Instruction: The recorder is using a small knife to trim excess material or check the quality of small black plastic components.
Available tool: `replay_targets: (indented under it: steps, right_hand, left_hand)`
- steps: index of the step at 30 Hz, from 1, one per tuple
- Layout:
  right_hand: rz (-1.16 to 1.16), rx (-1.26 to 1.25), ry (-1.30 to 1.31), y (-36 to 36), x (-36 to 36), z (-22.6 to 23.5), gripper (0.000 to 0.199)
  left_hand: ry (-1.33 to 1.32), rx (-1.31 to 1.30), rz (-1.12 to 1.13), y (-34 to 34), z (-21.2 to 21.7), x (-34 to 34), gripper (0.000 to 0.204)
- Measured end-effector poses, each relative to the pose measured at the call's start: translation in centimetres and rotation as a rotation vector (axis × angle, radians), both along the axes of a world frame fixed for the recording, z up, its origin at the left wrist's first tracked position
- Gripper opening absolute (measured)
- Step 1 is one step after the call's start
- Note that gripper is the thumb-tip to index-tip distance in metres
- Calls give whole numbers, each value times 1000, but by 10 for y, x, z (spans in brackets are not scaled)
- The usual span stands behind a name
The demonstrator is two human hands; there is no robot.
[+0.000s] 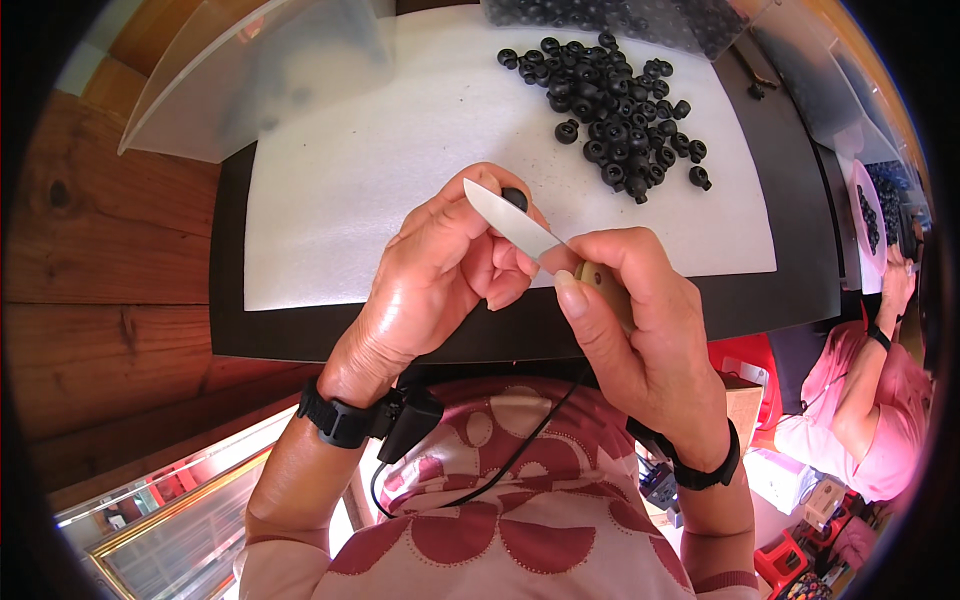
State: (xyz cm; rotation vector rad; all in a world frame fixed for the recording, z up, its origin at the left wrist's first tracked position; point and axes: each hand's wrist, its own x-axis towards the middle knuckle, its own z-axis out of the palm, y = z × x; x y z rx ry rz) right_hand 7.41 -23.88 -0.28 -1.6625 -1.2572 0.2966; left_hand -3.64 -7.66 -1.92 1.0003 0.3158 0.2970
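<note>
Patterned shirt (500, 530) cloth, pale with dusky red rounded shapes, fills the near middle, closest to us. Beyond it we find a dark table (300, 338), and on that a broad white sheet (400, 130). Over the sheet's far left corner stands a clear box (250, 75). Toward the far right we see a loose pile of black pieces (600, 100), small rounded knobs, many with ring-shaped openings and many touching.

Two bare hands work just above the sheet's near edge. We see the left hand (415, 255) with its fingers curled and drawn narrow around one black piece (515, 197), held up off the sheet. Part of that grip lies behind metal, so we cannot tell where every fingertip presses. The right hand (660, 320) is closed around a knife (540, 245) by its tan handle (612, 300), thumb near the root of the blade, tip aimed far left. The blade crosses in front of the black piece; we cannot tell whether they touch.

That piece, smallest of all, looks light and rubbery to us: probably firm with slight give, hardly fragile, but apt to roll or slip because it is round and smooth. We judge the best hold to be a pinch across its wide body, fingertips clear of the edge.
</note>
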Motion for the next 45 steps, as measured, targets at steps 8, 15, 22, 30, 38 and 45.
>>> replay_targets:
  steps: [8,15,22,30,38,45]
  right_hand:
    - [-24,-11,2,0,-1,1,18]
    - [-8,-26,5,-3,-1,5,17]
    - [-23,6,15,-2,-1,2,16]
    - [-27,-2,9,-3,-1,1,15]
    - [-35,2,-6,-2,-1,0,14]
    - [-32,2,10,-2,0,0,14]
  left_hand:
    - [17,-54,-7,2,-1,-2,40]
    - [15,-34,26,-2,1,-1,38]
    - [-26,-23,8,-2,-2,-3,39]
    - [-94,15,6,-4,-8,-5,46]
    - [-105,9,3,-4,-10,-5,46]
    - [-99,11,-6,-4,-10,-7,45]
